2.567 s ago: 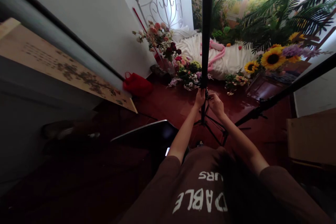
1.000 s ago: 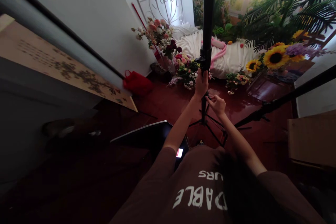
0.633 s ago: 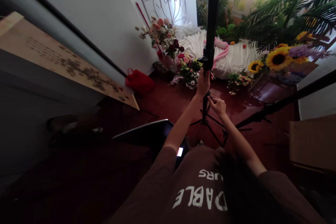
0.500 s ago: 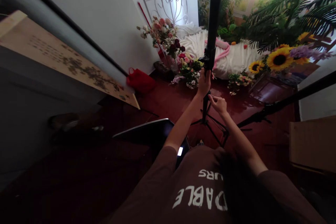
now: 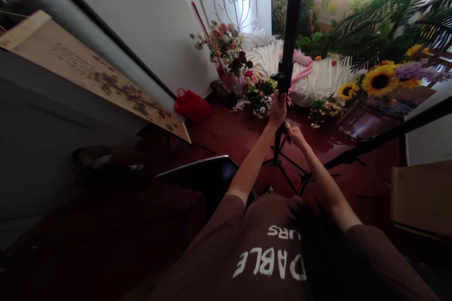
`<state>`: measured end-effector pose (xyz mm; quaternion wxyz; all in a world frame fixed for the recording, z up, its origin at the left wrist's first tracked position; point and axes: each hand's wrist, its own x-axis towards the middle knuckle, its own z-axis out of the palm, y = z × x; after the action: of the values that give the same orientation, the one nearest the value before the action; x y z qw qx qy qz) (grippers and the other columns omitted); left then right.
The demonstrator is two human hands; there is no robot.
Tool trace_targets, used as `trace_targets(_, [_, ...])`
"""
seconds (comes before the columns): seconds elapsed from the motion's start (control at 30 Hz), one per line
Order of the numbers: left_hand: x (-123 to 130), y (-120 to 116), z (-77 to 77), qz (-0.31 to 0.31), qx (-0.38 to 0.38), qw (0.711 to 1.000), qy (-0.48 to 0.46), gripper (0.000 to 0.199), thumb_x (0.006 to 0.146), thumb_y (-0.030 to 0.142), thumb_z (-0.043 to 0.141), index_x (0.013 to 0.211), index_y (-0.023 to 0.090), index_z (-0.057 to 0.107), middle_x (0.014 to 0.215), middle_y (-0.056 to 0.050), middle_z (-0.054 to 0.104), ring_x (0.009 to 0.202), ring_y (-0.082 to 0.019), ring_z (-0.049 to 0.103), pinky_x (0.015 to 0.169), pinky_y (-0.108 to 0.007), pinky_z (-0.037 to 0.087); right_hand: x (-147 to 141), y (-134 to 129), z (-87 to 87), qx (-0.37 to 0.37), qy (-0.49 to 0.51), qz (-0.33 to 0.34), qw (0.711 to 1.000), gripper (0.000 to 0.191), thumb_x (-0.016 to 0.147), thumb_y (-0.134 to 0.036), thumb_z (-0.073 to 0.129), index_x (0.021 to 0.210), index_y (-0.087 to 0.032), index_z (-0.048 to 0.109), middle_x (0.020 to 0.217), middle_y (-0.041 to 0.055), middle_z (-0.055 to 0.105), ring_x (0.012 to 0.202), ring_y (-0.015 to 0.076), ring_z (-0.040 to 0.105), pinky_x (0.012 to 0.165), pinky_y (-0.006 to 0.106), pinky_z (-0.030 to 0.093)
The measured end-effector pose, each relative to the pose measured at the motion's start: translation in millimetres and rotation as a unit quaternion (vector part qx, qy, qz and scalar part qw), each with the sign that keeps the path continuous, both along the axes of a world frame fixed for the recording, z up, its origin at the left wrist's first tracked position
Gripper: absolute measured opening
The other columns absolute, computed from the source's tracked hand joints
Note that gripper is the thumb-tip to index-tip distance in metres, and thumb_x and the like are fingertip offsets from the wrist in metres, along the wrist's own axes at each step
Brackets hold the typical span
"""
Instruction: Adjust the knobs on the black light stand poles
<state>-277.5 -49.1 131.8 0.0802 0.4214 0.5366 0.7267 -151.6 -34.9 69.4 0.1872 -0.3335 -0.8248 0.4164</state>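
**Black tubular tripod stand [image 5: 296, 14]: left hand [image 5: 278, 110] above, right hand [image 5: 294, 133] below**

Stand's upright in front of the torso, black splayed legs [image 5: 287, 178] on the glossy dark-red floor [image 5: 229, 137]. Long axis near vertical, top tipping right in view. Left hand wrapped round the shaft, just under the black clamp collar [image 5: 283, 74]. Right hand lower, on the shaft's right side, fingers curled at the small black knob [image 5: 283, 127]; can't tell if pinched. Knob lies left of those fingertips; right hand's nearer.

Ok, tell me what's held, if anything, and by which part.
The left hand grips the black tripod stand just below its upper collar. The right hand is at the lower knob; whether it grips it cannot be told.
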Motion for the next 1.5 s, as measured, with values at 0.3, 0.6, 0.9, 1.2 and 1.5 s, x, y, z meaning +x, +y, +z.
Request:
trace_targets(0.3, [33,-8,-5.1,0.176,-0.006,0.984,0.013,0.043,0.098,0.054,0.038,0.119,0.021,0.056,0.1,-0.01,0.068,0.095,-0.018,0.067,0.085,-0.032,0.052,6,-25,-10.4,-0.068,0.081,-0.056,0.993,0.071,0.088,-0.078,0.023,0.052,-0.022,0.046,0.047,0.0001,0.049,0.045,0.012,0.048,0.05,0.023,0.038])
trace_targets(0.6, [123,-60,-55.2,0.188,-0.112,0.976,0.028,0.052,0.099,0.049,0.036,0.142,0.022,0.043,0.15,-0.018,0.042,0.145,-0.027,0.038,0.12,-0.048,0.032,96,-85,-59.5,-0.195,0.122,-0.161,0.96,0.045,0.087,-0.066,0.04,0.081,-0.024,0.053,0.072,0.0028,0.065,0.054,0.0156,0.059,0.049,0.026,0.045])
trace_targets(0.9, [187,-31,-84.1,-0.196,-0.115,0.967,0.112,0.05,0.097,0.054,0.039,0.134,0.023,0.051,0.132,-0.015,0.06,0.127,-0.026,0.056,0.112,-0.047,0.042,207,-42,-52.4,-0.093,0.245,-0.607,0.75,0.047,0.088,-0.072,0.024,0.087,-0.026,0.035,0.068,-0.0033,0.053,0.044,0.0101,0.041,0.041,0.023,0.033])
trace_targets(1.2, [270,28,-111.2,-0.35,-0.121,0.922,0.114,0.046,0.095,0.052,0.047,0.122,0.016,0.053,0.12,-0.019,0.063,0.114,-0.026,0.06,0.103,-0.043,0.046,254,-19,-16.4,-0.121,0.256,-0.54,0.793,0.05,0.085,-0.063,0.05,0.108,-0.019,0.054,0.087,0.0021,0.063,0.055,0.0094,0.056,0.043,0.019,0.042])
trace_targets(1.5, [268,30,-116.0,-0.324,-0.137,0.929,0.114,0.024,0.097,0.036,0.045,0.107,0.017,0.055,0.103,-0.012,0.066,0.095,-0.018,0.062,0.09,-0.033,0.049,266,-20,-3.7,-0.28,0.223,-0.523,0.773,0.031,0.086,-0.047,0.066,0.079,-0.018,0.062,0.064,0.0029,0.068,0.042,0.0084,0.055,0.04,0.018,0.044])
